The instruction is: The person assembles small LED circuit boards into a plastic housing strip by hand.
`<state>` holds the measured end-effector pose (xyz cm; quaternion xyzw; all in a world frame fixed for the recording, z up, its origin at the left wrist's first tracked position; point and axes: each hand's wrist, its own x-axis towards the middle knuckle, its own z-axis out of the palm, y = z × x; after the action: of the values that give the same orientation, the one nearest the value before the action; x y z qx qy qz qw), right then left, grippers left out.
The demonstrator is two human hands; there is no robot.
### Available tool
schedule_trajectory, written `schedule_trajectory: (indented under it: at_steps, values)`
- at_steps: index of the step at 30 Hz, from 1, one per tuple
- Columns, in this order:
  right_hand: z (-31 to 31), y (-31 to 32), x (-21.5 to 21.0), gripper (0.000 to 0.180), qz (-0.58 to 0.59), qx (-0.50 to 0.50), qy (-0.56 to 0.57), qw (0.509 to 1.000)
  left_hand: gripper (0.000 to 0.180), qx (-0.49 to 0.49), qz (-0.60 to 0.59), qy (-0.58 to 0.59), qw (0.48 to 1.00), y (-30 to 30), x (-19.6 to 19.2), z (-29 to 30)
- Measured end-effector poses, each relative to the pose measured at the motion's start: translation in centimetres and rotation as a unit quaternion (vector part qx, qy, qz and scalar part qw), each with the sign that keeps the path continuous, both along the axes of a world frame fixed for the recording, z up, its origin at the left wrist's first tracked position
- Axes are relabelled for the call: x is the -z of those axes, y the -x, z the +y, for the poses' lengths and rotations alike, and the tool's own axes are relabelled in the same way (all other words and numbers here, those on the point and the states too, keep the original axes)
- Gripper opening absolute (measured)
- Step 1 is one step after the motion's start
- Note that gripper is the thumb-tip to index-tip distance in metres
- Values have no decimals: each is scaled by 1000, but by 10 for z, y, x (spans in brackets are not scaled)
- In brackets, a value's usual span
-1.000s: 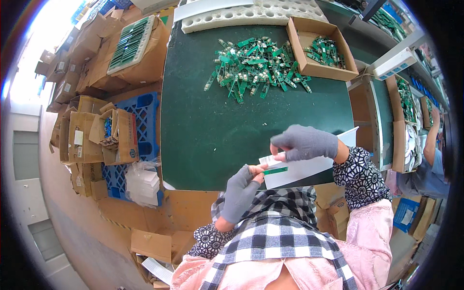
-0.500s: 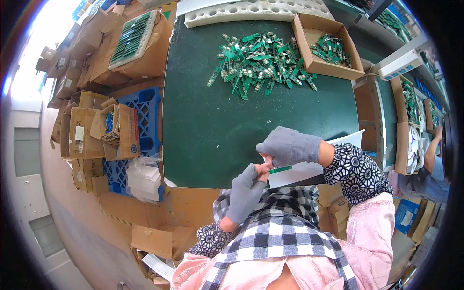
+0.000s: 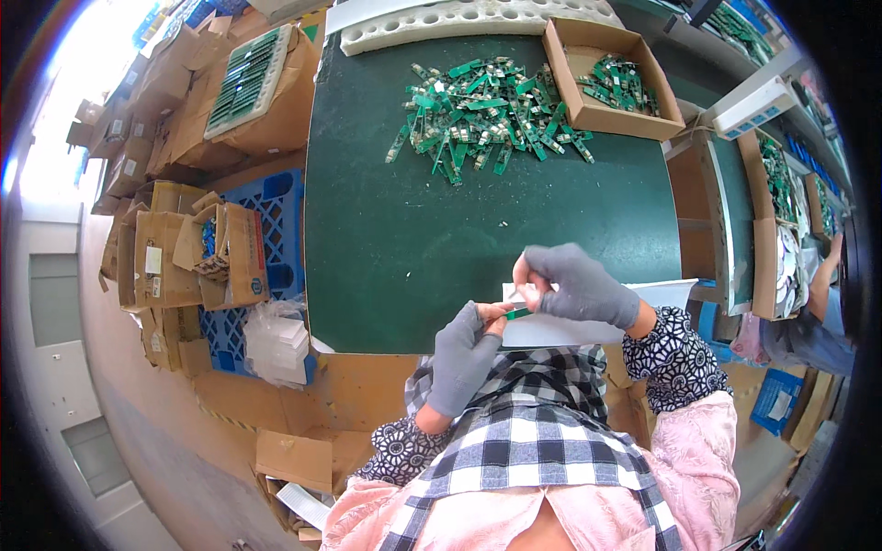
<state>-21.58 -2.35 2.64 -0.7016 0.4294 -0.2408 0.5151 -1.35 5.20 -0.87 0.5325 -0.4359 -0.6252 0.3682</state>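
My left hand [image 3: 466, 355], in a grey glove with bare fingertips, pinches a small green circuit board [image 3: 518, 313] at the table's near edge. My right hand [image 3: 581, 286], gloved alike, is just above and right of the board, its bare fingertips curled together. A bit of white shows at those fingertips; whether it is a held piece or the paper behind, I cannot make out. Under the right hand lies a white sheet [image 3: 588, 332]. Farther off, a loose heap of green circuit boards [image 3: 487, 112] spreads over the dark green table [image 3: 395, 230].
An open cardboard box [image 3: 634, 126] with more boards stands at the back right, beside a white foam strip with holes [image 3: 478, 20]. Left of the table are cartons [image 3: 165, 253] on a blue pallet [image 3: 280, 220] and a tray of boards [image 3: 246, 83]. Another person's arm [image 3: 824, 280] shows at far right.
My right hand has drawn back a little to the right and turned, its fingertips now curled above the board. The left hand keeps hold of the board. The white sheet shows more fully.
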Motion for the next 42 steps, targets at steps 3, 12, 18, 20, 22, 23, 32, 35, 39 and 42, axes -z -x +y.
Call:
schedule_trajectory:
  at_steps: [3,12,18,20,22,23,32,35,39,42]
  values:
    - [8,1,-9,16,-30,105,-58,992,14,-28,29,-26,999,2,-6,-2]
    - [77,-23,14,17,-26,280,-116,953,12,-42,54,-67,995,0,-9,-5]
    - [85,-36,21,14,-18,338,-102,936,12,-35,52,-81,995,0,-10,-5]
    - [85,-38,22,14,-19,339,-98,935,12,-35,50,-79,995,0,-10,-5]
    - [85,-39,23,13,-19,341,-95,935,12,-36,54,-76,995,0,-8,-5]
    - [85,-38,23,13,-15,338,-90,937,12,-35,54,-77,995,-1,-7,-5]
    - [86,-41,25,13,-1,340,-73,937,12,-27,42,-63,997,-1,-6,-3]
    - [86,-42,27,14,6,346,-58,937,12,-28,43,-69,996,-1,-9,-4]
    - [87,-44,24,14,19,354,-56,933,12,-31,44,-63,997,0,-9,-4]
    - [89,-46,24,13,12,361,-57,931,12,-26,30,-60,997,0,-8,-4]
